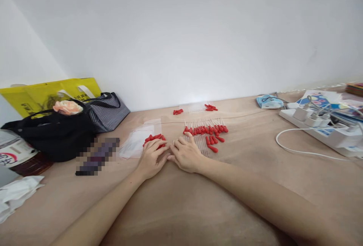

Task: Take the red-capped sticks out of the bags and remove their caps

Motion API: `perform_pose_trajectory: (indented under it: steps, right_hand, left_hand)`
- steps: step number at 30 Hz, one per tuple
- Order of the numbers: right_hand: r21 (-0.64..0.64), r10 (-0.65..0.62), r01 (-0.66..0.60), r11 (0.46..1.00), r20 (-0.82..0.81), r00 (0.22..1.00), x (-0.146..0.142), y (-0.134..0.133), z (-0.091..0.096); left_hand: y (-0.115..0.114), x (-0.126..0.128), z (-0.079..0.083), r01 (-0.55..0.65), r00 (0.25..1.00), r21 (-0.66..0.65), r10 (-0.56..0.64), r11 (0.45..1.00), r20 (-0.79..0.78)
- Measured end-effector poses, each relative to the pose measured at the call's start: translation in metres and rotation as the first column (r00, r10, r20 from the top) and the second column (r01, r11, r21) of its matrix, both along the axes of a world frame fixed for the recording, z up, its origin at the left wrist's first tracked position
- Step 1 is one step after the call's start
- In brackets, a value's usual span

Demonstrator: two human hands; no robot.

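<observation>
My left hand [151, 158] rests with bent fingers at the edge of a pile of red rubber bulbs [153, 137], which lies on clear plastic bags [136, 142]. Close beside it, my right hand [185, 153] is curled, its fingertips nearly meeting those of the left. Whatever is pinched between the hands is too small and covered to make out. Right of the right hand lie bare glass dropper tubes [202, 144] and several loose red bulbs [212, 148]. Just beyond, a row of glass droppers with red bulbs [205, 129] points its tips toward the wall.
Farther back are more tubes [196, 108] between two small groups of red bulbs [178, 112]. Bags [76, 132], a bottle [28, 159] and tissue [19, 195] stand left. At right are a power strip [320, 128], a white cable [279, 145] and a blue mask [269, 101].
</observation>
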State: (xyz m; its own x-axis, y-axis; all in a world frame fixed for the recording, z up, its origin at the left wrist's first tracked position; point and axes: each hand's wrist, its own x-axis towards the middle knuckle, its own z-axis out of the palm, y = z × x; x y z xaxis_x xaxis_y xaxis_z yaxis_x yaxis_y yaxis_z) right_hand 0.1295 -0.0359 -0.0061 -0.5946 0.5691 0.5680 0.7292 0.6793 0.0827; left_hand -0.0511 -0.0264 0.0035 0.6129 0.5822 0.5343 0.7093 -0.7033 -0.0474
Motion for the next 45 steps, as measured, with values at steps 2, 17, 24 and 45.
perform_pose_trajectory:
  steps: [2, 17, 24, 45]
  right_hand:
    - [-0.025, 0.012, -0.012, 1.000, 0.013, 1.000, 0.000, -0.001, 0.000]
    - [-0.012, -0.106, 0.107, 0.994, -0.280, 0.954, 0.076, -0.016, -0.001]
    - [0.001, -0.072, 0.076, 0.997, -0.306, 0.949, 0.107, -0.031, -0.009]
    - [-0.020, -0.076, 0.074, 0.997, -0.311, 0.947, 0.104, -0.030, -0.007]
  left_hand:
    - [0.002, 0.001, -0.002, -0.007, 0.999, -0.020, 0.006, 1.000, -0.038]
    - [0.014, 0.007, -0.007, -0.106, 0.974, -0.125, 0.078, 0.986, -0.211]
    - [0.015, 0.006, -0.008, -0.109, 0.976, -0.132, 0.081, 0.985, -0.203]
    - [0.010, 0.006, 0.002, -0.162, 0.980, -0.121, 0.145, 0.979, -0.138]
